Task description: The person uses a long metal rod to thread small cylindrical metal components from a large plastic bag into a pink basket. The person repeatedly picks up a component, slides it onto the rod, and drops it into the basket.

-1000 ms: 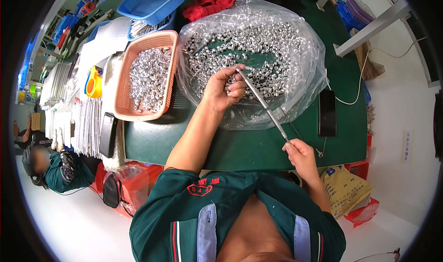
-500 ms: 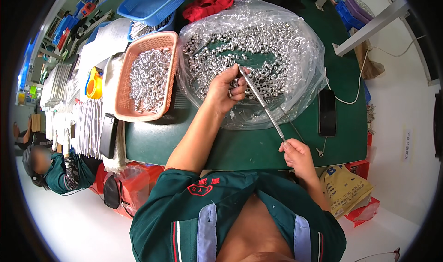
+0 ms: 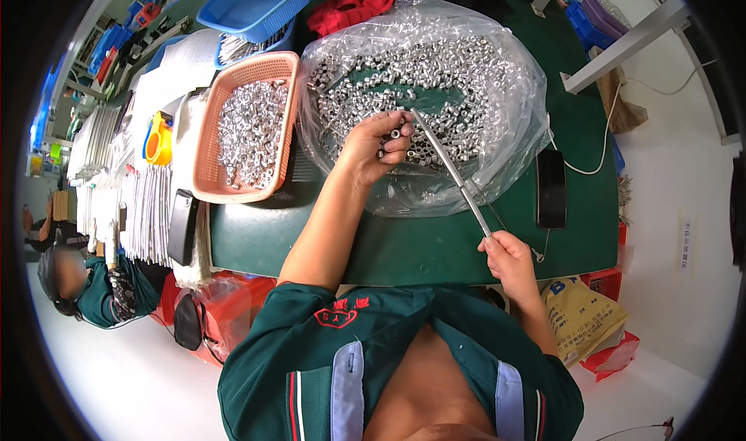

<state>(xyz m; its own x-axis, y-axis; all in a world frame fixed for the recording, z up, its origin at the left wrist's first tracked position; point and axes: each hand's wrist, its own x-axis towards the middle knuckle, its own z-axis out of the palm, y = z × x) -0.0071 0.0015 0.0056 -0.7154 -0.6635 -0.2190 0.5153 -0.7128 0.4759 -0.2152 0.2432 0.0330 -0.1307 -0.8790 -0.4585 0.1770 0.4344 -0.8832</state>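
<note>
My right hand [image 3: 510, 264] is closed around the lower end of a slim silver metal rod [image 3: 451, 167], which slants up and to the left. The rod's far tip sits just beside the fingertips of my left hand [image 3: 376, 144]. That left hand is curled, and a few small metal sleeves [image 3: 395, 134] show between its fingers. Under and beyond both hands, a clear plastic bag [image 3: 509, 142] lies spread out with many loose, shiny metal sleeves [image 3: 458, 60] on it. To the left, a salmon-coloured basket [image 3: 200, 149] holds more small shiny metal pieces.
A black phone [image 3: 551, 190] lies on the green table [image 3: 272, 243] at right, a dark case [image 3: 183, 227] at left. Blue baskets [image 3: 256, 10] and red cloth [image 3: 357, 2] are at the back. A yellow tape dispenser [image 3: 159, 142] stands by paper stacks. Another person [image 3: 116, 293] sits far left.
The rod and my right hand have shifted slightly right. The rod's tip has come away from my left fingertips, and my left hand has moved a little left.
</note>
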